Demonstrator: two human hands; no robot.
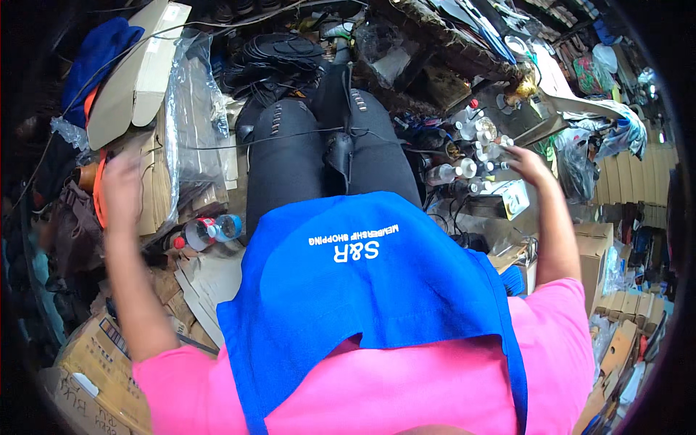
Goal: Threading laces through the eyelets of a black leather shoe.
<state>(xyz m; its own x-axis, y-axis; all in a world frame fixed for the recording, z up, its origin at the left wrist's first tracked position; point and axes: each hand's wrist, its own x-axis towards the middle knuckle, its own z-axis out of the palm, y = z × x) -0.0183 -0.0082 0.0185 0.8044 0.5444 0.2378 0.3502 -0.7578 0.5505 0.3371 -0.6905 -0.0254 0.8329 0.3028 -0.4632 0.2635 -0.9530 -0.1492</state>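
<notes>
My left hand (pixel 123 181) is smeared by motion beside flattened brown cardboard (pixel 154 181) and an orange strip (pixel 99 192); its fingers cannot be made out. On the other side, my right hand (pixel 531 165) reaches with fingers stretched toward a cluster of small bottles (pixel 467 168). Its fingertips are at a white-capped bottle (pixel 505 141); whether they touch it I cannot tell. A black, leather-looking piece (pixel 338 161) lies between my thighs, with a thin dark cord crossing it. My lap is partly covered by a blue apron (pixel 362 290).
Past my knees lies a pile of flat black pieces (pixel 279 54). A red-capped plastic bottle (pixel 199 233) rests at my left. A small box (pixel 500 201) stands below the bottle cluster. Cardboard boxes (pixel 109 362) sit at the lower left, and a plastic bag (pixel 576 163) at the right.
</notes>
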